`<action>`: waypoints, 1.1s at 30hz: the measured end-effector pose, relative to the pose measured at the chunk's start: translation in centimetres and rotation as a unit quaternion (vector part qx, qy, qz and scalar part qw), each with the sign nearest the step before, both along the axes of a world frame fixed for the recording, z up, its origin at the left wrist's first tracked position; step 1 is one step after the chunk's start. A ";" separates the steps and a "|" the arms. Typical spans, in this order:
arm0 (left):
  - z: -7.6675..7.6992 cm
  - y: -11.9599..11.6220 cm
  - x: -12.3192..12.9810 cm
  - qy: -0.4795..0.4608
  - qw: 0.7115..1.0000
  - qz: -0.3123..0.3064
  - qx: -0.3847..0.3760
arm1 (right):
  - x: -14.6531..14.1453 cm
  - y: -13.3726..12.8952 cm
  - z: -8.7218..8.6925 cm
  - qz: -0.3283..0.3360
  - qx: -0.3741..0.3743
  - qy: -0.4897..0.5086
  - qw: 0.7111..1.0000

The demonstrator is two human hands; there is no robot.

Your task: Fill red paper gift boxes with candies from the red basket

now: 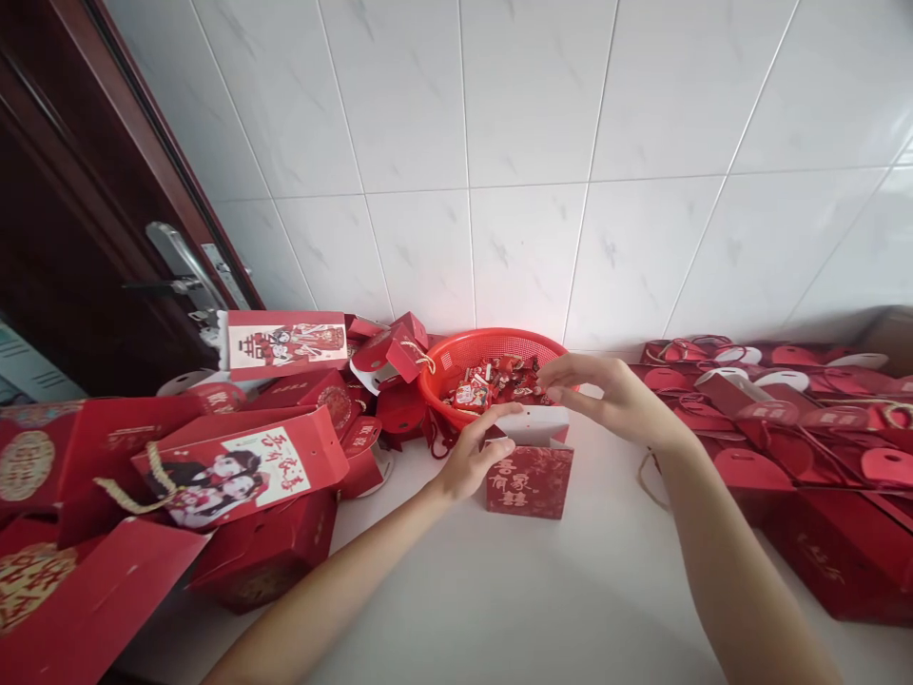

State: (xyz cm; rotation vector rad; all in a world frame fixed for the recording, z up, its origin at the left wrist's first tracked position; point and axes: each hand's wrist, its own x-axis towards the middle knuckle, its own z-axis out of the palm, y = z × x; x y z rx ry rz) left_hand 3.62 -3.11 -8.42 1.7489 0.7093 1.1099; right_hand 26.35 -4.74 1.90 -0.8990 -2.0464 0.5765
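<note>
A small red gift box (529, 483) with pale lettering stands upright on the white table, its top open and white inside. My left hand (476, 451) grips its upper left edge between thumb and fingers. Above the box's right side is my right hand (592, 388), fingers curled and thumb near them, close to the rim of the orange-red basket (430, 388); whatever its fingertips hold, if anything, is too small to make out. Small red wrapped packets (474, 390) lie inside the basket, behind the box.
Many red boxes (249, 466) with cord handles are heaped at the left. Rows of red boxes (842, 552) fill the right side. A tiled wall (528, 257) rises behind the white table (514, 590); a dark door with a metal handle (186, 262) is at the upper left.
</note>
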 end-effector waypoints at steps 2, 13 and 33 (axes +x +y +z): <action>0.1 0.2 0.0 0.019 1.000 0.017 0.005 | 0.7 -0.3 0.3 -0.017 -0.017 -0.009 1.000; -0.4 0.8 -0.3 0.058 0.985 0.090 0.138 | 1.3 0.0 -1.8 -0.045 -0.139 -0.144 0.979; -0.3 1.9 0.0 0.030 0.977 0.087 0.191 | 0.0 0.8 -3.1 -0.036 -0.063 -0.156 0.985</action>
